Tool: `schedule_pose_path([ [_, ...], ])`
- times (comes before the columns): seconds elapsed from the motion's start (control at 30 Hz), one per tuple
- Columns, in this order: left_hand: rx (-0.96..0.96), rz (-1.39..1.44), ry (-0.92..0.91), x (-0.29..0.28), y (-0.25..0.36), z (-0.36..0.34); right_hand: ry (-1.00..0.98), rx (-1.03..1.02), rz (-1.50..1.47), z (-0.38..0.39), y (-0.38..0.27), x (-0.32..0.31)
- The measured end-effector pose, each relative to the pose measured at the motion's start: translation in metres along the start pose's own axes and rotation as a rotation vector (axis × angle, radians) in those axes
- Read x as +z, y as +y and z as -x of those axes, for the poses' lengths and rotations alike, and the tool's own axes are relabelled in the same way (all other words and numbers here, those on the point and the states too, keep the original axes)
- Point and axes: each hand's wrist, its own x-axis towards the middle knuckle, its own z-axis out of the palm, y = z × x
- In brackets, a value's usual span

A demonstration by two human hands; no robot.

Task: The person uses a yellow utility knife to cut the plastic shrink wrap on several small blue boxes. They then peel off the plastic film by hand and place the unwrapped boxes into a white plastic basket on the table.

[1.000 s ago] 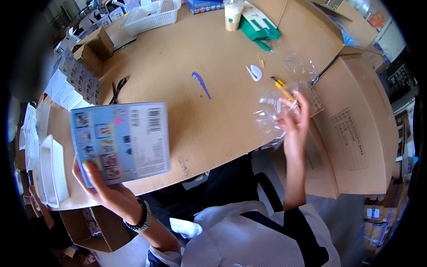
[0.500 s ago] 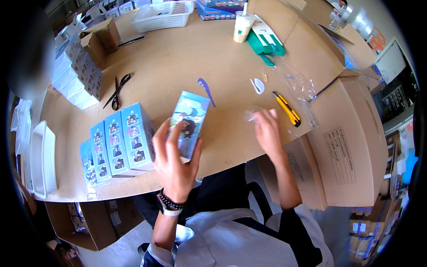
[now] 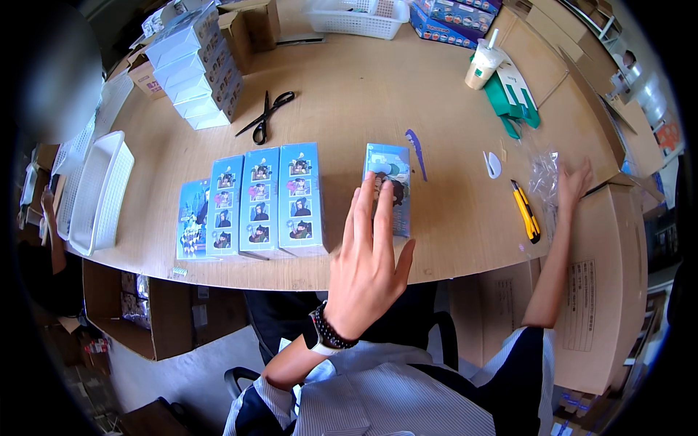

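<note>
Now that blue oblong cardboard box [image 3: 398, 206] is down, 12 o'clk, L hand [image 3: 368, 269]'s load-free, unclamped atop; R hand [image 3: 574, 180] @ clear plastic film [image 3: 544, 173], 2 o'clk, can't see grip.

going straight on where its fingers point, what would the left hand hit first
Probably the lone blue box: the left hand overlaps it in view, though contact is unclear.

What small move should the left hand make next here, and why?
The left hand should probably close around the single blue box: it is open over part of that box, thumb out to the side rather than wrapped round it, and the box sits apart from the row of blue boxes to its left.
</note>
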Motion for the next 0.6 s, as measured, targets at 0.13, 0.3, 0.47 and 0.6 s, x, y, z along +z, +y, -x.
schedule_pose_path([
  [0.13, -0.086, 0.175, -0.072, -0.014, 0.011, 0.011, -0.211, -0.217, -0.248, 0.046, -0.099, -0.046],
  [0.3, -0.125, 0.226, -0.071, -0.019, 0.005, 0.022, -1.086, -0.497, -0.751, 0.125, -0.201, -0.109],
  [0.47, -0.150, 0.455, -0.152, -0.021, -0.012, 0.041, -1.145, -0.322, -0.984, 0.207, -0.230, -0.098],
  [0.6, -0.029, 0.453, -0.147, -0.038, -0.009, 0.044, -1.070, 0.056, -1.255, 0.229, -0.225, -0.098],
])
